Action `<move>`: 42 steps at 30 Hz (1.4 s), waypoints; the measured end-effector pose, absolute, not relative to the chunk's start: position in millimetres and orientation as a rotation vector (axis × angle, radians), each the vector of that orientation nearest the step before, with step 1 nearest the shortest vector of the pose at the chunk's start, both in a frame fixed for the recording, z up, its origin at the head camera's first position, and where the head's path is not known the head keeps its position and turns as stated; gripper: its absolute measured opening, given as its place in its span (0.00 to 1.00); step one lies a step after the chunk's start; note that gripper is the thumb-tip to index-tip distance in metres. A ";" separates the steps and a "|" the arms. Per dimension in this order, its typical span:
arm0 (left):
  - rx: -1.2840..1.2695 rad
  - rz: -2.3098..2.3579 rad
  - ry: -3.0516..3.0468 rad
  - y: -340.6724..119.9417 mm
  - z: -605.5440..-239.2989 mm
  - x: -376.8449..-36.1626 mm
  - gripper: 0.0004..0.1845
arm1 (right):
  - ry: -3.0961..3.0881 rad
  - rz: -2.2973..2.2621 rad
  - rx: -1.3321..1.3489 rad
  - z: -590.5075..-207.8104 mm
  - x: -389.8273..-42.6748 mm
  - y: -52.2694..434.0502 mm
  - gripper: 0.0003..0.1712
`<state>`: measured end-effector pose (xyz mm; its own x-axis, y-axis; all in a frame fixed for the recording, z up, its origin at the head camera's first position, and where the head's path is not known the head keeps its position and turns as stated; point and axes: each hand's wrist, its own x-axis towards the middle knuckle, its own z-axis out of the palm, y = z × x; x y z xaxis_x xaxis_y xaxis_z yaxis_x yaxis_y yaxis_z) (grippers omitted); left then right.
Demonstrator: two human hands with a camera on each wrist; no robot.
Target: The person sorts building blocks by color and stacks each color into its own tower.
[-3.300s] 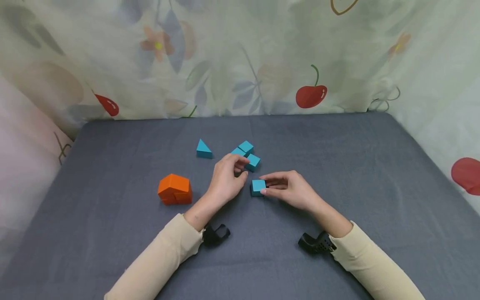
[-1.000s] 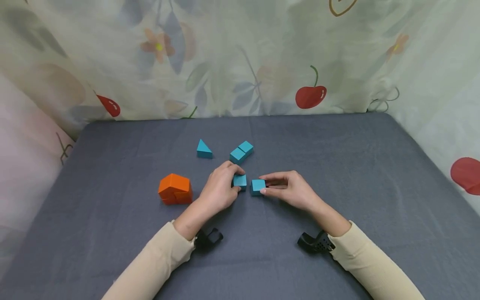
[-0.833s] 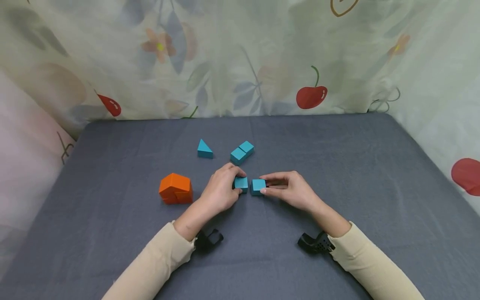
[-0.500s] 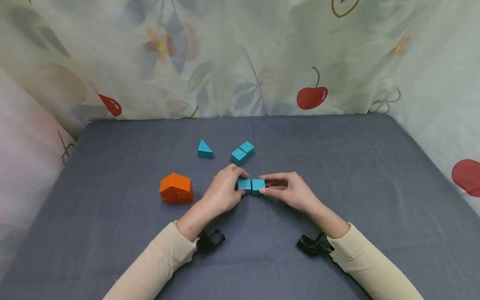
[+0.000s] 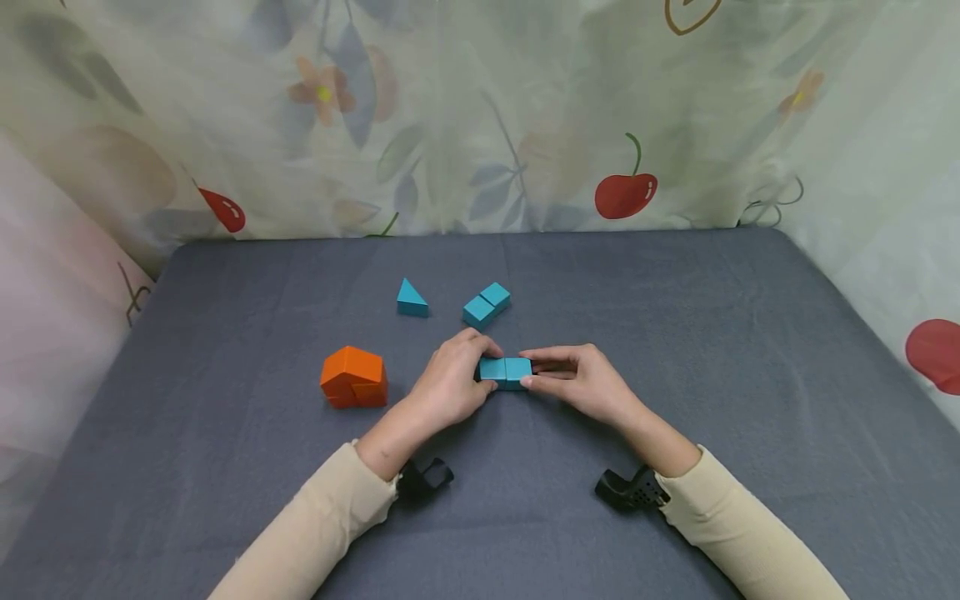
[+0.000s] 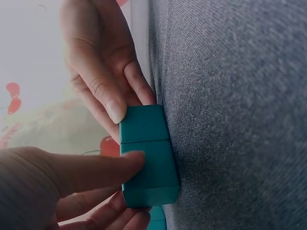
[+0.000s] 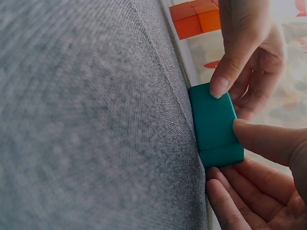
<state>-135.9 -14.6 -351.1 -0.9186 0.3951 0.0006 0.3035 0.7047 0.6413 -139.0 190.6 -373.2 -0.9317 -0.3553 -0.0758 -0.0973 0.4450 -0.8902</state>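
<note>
At mid-cloth — left hand pinches left teal cube, right hand pinches right teal cube; near faces hidden.

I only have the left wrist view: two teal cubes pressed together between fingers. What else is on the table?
Observer: An orange block cluster sits to the left of the left hand.
Operator: Any more teal pieces?
Observer: Yes, a teal triangle and a joined pair of teal blocks lie farther back.
Operator: Is the right hand gripping?
Observer: The right hand pinches its cube; the two teal cubes sit flush on the grey cloth.
</note>
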 end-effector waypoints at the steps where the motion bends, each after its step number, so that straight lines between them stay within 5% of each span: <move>1: 0.579 1.003 2.772 -14.5 -351.4 -136.5 0.17 | 2.443 -1.485 -0.391 -373.3 -139.1 190.8 0.23; 13: 0.590 1.120 2.765 -8.2 -345.5 -142.4 0.20 | 2.431 -1.490 -0.372 -373.2 -140.6 191.8 0.24; 42: 0.136 1.294 2.895 -0.8 -365.5 -181.2 0.26 | 2.433 -1.503 -0.354 -375.5 -138.8 189.8 0.23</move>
